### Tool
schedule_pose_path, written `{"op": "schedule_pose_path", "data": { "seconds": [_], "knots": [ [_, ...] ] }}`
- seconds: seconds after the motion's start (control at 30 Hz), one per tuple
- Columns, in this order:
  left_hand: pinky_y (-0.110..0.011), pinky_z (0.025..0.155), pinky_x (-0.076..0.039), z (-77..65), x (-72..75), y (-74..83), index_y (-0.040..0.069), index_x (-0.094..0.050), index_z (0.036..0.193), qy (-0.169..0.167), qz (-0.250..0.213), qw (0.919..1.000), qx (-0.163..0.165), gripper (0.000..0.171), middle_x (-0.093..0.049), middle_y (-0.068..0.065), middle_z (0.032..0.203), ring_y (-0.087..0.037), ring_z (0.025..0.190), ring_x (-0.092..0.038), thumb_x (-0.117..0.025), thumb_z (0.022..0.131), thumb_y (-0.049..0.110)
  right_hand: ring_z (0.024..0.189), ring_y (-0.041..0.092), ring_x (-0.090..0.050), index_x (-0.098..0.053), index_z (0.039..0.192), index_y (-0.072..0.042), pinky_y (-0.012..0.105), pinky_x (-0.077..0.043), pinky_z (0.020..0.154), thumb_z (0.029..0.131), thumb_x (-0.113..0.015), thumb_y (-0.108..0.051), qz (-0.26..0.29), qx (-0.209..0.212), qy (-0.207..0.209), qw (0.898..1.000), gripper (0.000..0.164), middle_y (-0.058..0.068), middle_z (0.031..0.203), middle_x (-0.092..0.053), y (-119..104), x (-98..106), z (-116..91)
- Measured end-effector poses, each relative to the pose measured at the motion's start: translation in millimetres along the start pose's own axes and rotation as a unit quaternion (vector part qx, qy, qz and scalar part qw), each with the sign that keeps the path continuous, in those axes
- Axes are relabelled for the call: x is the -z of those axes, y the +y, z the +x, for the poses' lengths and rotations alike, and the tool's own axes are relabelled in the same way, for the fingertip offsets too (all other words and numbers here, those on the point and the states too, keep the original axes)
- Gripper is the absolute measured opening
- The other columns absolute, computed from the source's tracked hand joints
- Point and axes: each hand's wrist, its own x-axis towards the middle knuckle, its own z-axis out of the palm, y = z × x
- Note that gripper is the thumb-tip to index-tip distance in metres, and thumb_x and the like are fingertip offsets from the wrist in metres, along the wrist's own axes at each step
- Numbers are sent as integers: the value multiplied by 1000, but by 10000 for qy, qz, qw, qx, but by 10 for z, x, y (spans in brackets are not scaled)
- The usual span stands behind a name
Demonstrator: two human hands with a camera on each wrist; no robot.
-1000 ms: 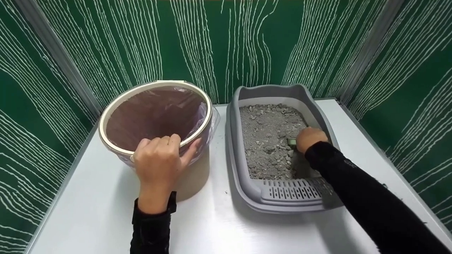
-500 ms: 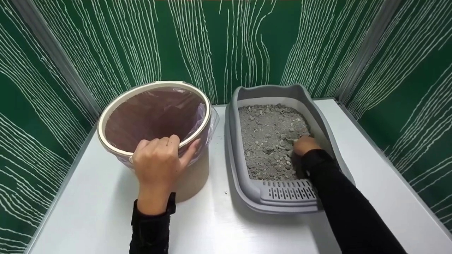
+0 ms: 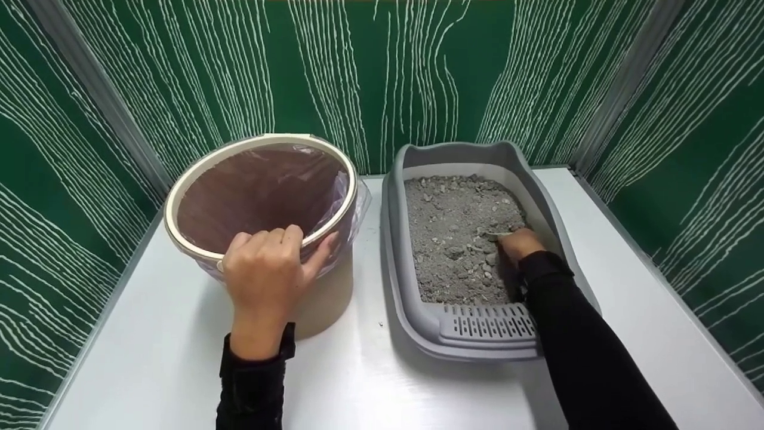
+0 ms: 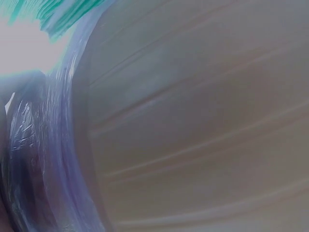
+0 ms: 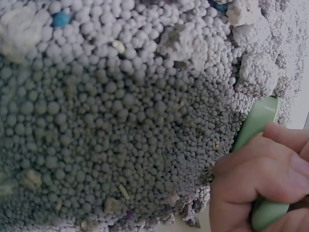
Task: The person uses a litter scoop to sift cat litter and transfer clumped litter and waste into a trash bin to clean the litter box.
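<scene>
My left hand [image 3: 265, 275] grips the near rim of a beige trash bin [image 3: 325, 304], fingers over the edge and thumb along the outside. A clear purplish bag [image 3: 262, 191] lines the bin, which leans toward me. In the left wrist view the ribbed bin wall [image 4: 203, 116] fills most of the picture. My right hand [image 3: 520, 245] is down inside a grey litter box [image 3: 415, 313], by its right wall. Its fingers curl round the green handle of a litter scoop [image 5: 258, 121]; the scoop's head is hidden. Grey litter [image 3: 453, 233] with pale clumps lies around it.
Both containers stand side by side on a white table [image 3: 370, 382], with a narrow gap between them. Green panels with white lines [image 3: 412, 71] close off the back and sides. A slotted ledge [image 3: 489, 325] forms the litter box's near end.
My right hand has shifted slightly toward me within the litter, and its forearm has swung left. The scoop's green part shows less broadly in the head view. The left hand keeps its grip.
</scene>
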Motion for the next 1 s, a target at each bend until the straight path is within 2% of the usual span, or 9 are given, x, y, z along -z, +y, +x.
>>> {"op": "schedule_pose_path", "data": {
  "seconds": [0.1, 0.23, 0.3, 0.37, 0.47, 0.57, 0.8, 1.0],
  "knots": [
    [-36, 50, -30, -11, 1, -2, 11, -40, 57, 20, 31, 10000, -4, 63, -38, -4, 45, -26, 41, -42, -66, 91, 57, 112, 45, -56, -48, 135, 21, 42, -50, 94, 103, -39, -33, -22, 66, 125, 9999, 64, 40, 137, -51, -7, -15, -9],
    [-36, 51, -30, -23, 2, -5, 10, -40, 57, 37, 50, 10000, 25, 63, -38, -5, 45, -26, 41, -42, -66, 92, 56, 119, 50, -57, -51, 134, 21, 50, -48, 104, 106, -37, -35, -151, 278, 468, 9984, 64, 42, 140, -50, -19, -37, 3],
    [-36, 51, -31, -23, 1, -1, 10, -40, 57, 33, 59, 10000, 13, 63, -39, -5, 45, -26, 41, -42, -66, 92, 56, 116, 49, -58, -54, 131, 20, 51, -49, 101, 107, -38, -35, 64, 272, 724, 9970, 62, 42, 136, -53, -22, -49, 23],
    [-36, 51, -31, -21, -2, 2, 10, -40, 57, 38, 49, 10000, 2, 63, -39, -5, 45, -26, 41, -42, -67, 91, 56, 105, 46, -60, -59, 122, 16, 49, -50, 92, 107, -39, -35, 338, 258, 1019, 9939, 56, 39, 122, -58, -21, -58, 56],
    [-35, 50, -30, -21, -8, 6, 11, -39, 56, 53, 47, 10000, -29, 63, -38, -4, 45, -25, 40, -42, -66, 91, 56, 86, 35, -57, -61, 101, 4, 40, -45, 75, 108, -43, -36, 702, 237, 1398, 9874, 45, 23, 97, -57, -30, -54, 91],
    [-35, 50, -30, -20, -5, 7, 11, -39, 57, 14, 17, 10000, -4, 63, -38, -4, 45, -26, 40, -42, -66, 92, 56, 79, 30, -54, -57, 90, -3, 37, -42, 69, 106, -47, -37, 748, 265, 1648, 9831, 39, 16, 89, -54, -51, -44, 97],
    [-36, 51, -30, -12, -2, 0, 11, -40, 57, -14, 16, 10000, -29, 63, -38, -5, 45, -26, 41, -42, -65, 92, 57, 93, 37, -60, -63, 98, 5, 49, -49, 84, 105, -51, -35, 772, 336, 1910, 9780, 42, 30, 108, -65, -79, -54, 46],
    [-36, 50, -30, 0, 1, 2, 11, -40, 57, -39, -22, 10000, -16, 63, -39, -5, 45, -26, 41, -43, -64, 92, 58, 89, 36, -58, -59, 91, 0, 47, -47, 80, 104, -51, -36, 778, 293, 1960, 9771, 39, 26, 103, -63, -90, -46, 51]
  ]
}}
